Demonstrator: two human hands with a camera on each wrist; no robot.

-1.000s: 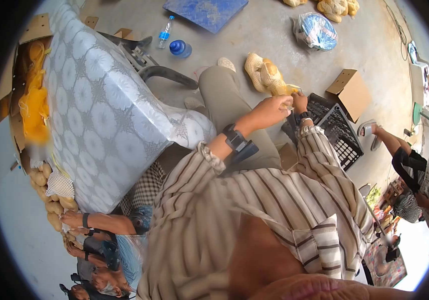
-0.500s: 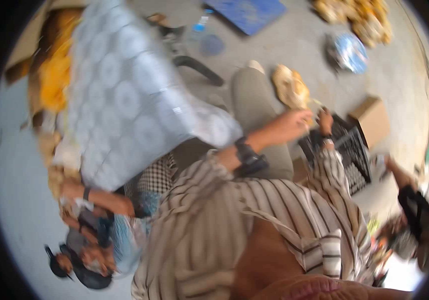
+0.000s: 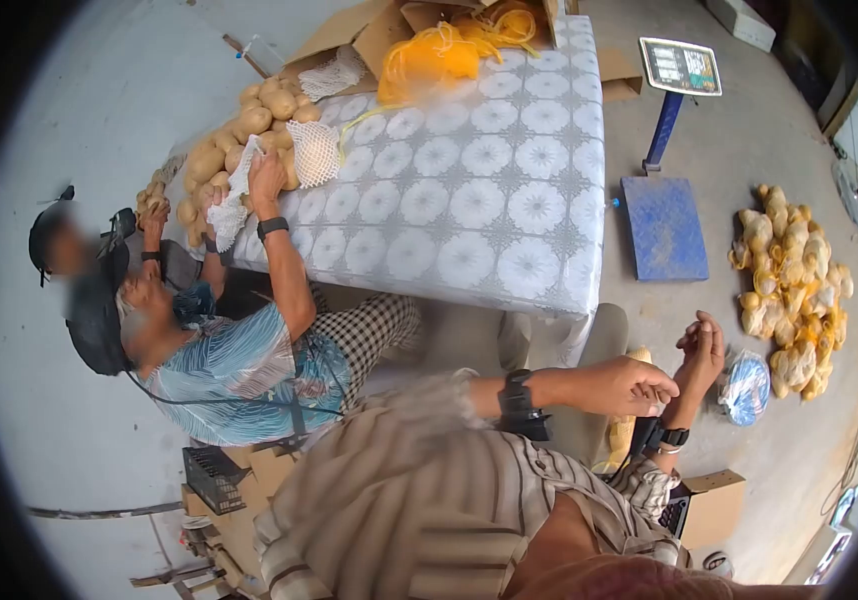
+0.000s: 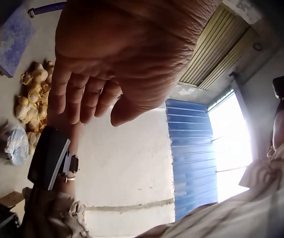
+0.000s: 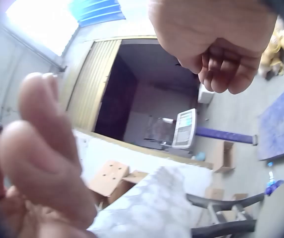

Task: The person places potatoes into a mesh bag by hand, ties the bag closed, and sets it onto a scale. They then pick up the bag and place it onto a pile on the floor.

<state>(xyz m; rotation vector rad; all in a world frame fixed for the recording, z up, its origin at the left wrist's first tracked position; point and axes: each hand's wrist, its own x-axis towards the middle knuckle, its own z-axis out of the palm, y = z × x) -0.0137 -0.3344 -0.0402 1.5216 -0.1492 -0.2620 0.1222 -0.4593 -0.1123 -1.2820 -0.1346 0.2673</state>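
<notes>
My left hand point(image 3: 621, 388) hangs in the air with loosely bent fingers, holding nothing; the left wrist view shows its palm point(image 4: 124, 54) and relaxed fingers. Just right of it in the head view, my right hand point(image 3: 701, 352) is raised with bent fingers and nothing in them. In the right wrist view the right hand point(image 5: 218, 42) has its fingers loosely curled, and blurred fingers point(image 5: 48, 158) stand close to the camera. Below the left hand, a net bag of potatoes point(image 3: 621, 432) shows partly, beside my leg; the arm hides some of it.
A cloth-covered table point(image 3: 477, 205) has potatoes point(image 3: 252, 122) and orange nets point(image 3: 431, 65); a person point(image 3: 239, 375) works there. A blue platform scale point(image 3: 665, 228), filled net bags point(image 3: 794, 285), a wrapped blue bundle point(image 3: 746, 388) and a cardboard box point(image 3: 714, 505) are on the floor.
The head view has swung left towards the table. My hands, which held the neck of the net bag, are now free of it and raised. The bag is beneath them.
</notes>
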